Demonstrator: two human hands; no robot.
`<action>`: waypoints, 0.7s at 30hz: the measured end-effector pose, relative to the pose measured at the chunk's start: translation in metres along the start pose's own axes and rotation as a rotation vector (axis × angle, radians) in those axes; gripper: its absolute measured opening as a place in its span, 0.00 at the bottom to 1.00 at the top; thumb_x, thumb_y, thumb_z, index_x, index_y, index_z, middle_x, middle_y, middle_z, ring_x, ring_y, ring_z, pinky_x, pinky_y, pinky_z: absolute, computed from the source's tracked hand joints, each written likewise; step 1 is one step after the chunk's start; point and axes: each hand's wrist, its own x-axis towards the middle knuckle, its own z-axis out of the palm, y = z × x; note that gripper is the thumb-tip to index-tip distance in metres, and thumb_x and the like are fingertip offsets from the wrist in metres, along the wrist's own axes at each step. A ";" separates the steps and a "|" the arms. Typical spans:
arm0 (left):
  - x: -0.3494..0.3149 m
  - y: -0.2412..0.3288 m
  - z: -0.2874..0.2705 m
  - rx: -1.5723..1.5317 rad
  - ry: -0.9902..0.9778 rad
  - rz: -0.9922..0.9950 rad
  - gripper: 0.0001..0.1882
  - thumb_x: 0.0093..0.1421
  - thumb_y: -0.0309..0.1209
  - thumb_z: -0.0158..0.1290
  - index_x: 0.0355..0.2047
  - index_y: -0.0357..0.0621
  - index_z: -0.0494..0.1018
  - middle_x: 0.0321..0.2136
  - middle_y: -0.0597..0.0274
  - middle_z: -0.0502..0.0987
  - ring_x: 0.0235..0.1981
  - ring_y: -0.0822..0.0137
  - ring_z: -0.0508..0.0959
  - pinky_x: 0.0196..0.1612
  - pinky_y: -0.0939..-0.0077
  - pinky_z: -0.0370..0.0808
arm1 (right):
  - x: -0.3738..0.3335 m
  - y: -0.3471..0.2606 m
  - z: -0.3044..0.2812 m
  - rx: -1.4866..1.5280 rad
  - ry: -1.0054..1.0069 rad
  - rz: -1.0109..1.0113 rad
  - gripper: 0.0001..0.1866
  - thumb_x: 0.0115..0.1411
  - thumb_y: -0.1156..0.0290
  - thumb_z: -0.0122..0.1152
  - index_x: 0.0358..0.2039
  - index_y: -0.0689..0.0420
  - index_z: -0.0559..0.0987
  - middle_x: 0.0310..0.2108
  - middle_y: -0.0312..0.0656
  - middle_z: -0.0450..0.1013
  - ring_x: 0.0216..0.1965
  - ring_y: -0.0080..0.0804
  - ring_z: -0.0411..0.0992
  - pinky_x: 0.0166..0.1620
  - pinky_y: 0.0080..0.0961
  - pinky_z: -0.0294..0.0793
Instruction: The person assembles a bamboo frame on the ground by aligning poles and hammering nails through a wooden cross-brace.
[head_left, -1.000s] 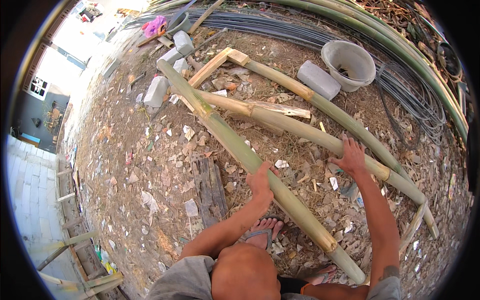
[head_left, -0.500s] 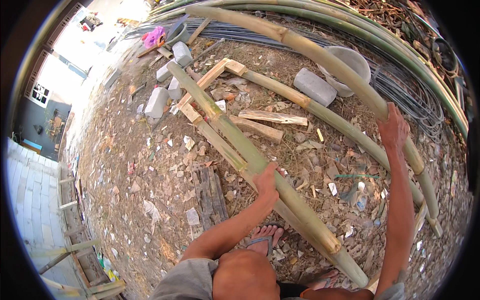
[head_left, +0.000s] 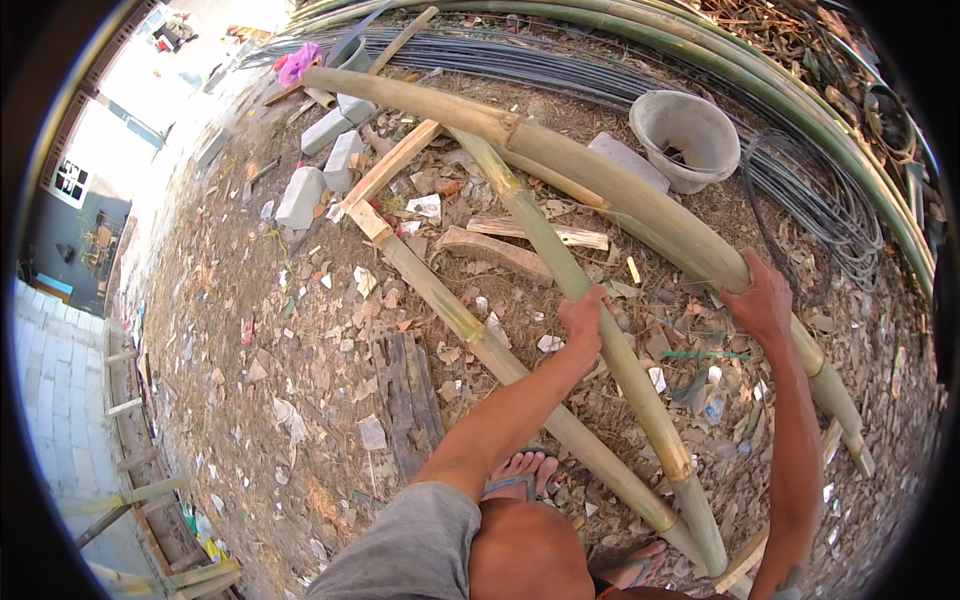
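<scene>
My left hand (head_left: 583,318) is closed round a greenish bamboo pole (head_left: 555,250), which slants from my feet to the far middle. A longer, thicker bamboo pole (head_left: 640,210) runs across on the right, gripped by my right hand (head_left: 760,295). The far ends of these two poles cross or come close; whether they touch I cannot tell. Left of them, another bamboo pole (head_left: 435,290) lies on the ground, its far end meeting a short wooden crosspiece (head_left: 395,170). Most of a further pole (head_left: 560,180) is hidden beneath the right-hand one.
Wood offcuts (head_left: 495,250) and a weathered board (head_left: 407,390) lie on littered soil. Grey blocks (head_left: 300,198) sit at far left. A grey bucket (head_left: 688,125) stands at far right, before metal rods (head_left: 560,70) and long bamboo poles (head_left: 800,100). My sandalled foot (head_left: 520,475) is close to the poles.
The pole in my left hand has shifted right, away from the pole on the ground. My right hand has come nearer and lower, and its pole's far end has swung left and toward me.
</scene>
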 end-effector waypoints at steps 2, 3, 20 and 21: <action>0.003 -0.004 -0.005 -0.025 -0.009 0.023 0.12 0.54 0.28 0.64 0.31 0.36 0.73 0.22 0.56 0.79 0.19 0.63 0.78 0.24 0.64 0.76 | 0.001 -0.002 0.021 0.066 -0.112 -0.062 0.26 0.48 0.63 0.77 0.47 0.55 0.80 0.39 0.52 0.82 0.42 0.57 0.81 0.47 0.50 0.79; 0.005 -0.006 -0.007 -0.003 -0.023 0.021 0.12 0.54 0.28 0.64 0.31 0.36 0.73 0.22 0.56 0.79 0.19 0.63 0.78 0.24 0.64 0.76 | 0.004 -0.002 0.033 0.074 -0.119 -0.072 0.26 0.48 0.63 0.77 0.47 0.55 0.80 0.39 0.52 0.82 0.42 0.57 0.81 0.47 0.50 0.79; -0.014 0.017 0.034 0.014 -0.178 0.027 0.09 0.57 0.28 0.65 0.27 0.40 0.75 0.23 0.58 0.80 0.23 0.63 0.79 0.30 0.61 0.78 | 0.013 0.062 0.112 0.064 -0.301 -0.071 0.34 0.45 0.67 0.80 0.55 0.49 0.80 0.43 0.54 0.83 0.46 0.57 0.82 0.50 0.52 0.81; -0.008 0.003 0.022 0.070 -0.136 -0.089 0.10 0.57 0.29 0.66 0.29 0.39 0.74 0.24 0.57 0.80 0.23 0.61 0.79 0.32 0.58 0.78 | -0.001 0.062 0.118 0.033 -0.335 -0.022 0.33 0.46 0.64 0.79 0.55 0.48 0.79 0.42 0.53 0.83 0.46 0.55 0.82 0.48 0.52 0.81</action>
